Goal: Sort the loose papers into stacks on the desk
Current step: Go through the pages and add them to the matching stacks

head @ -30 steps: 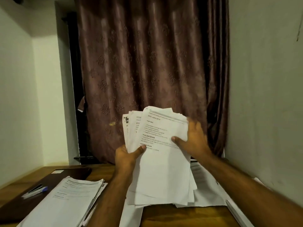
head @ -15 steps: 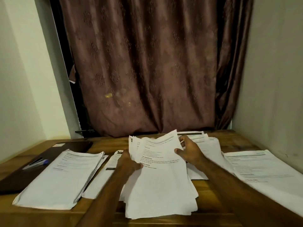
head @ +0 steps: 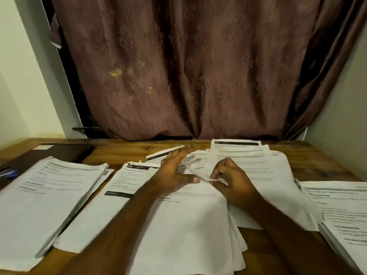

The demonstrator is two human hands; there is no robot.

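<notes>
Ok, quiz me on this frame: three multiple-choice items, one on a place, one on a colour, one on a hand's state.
1. Where is the blue pen?
A far left
B far right
C under the curtain

2. What colour is the curtain?
A green
B brownish mauve
C white

3. What is the right hand doing?
A lying flat
B pinching a sheet's corner
C holding a pen

Answers:
1 A, it lies on the dark folder at the left edge.
2 B, the fabric shows it.
3 B, its fingers curl onto the lifted sheet, while the left hand lies flat.

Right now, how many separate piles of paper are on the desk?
5, though overlaps blur the borders: far-left stack, sheets beside it, centre pile under both hands, spread behind the right hand, far-right stack.
</notes>
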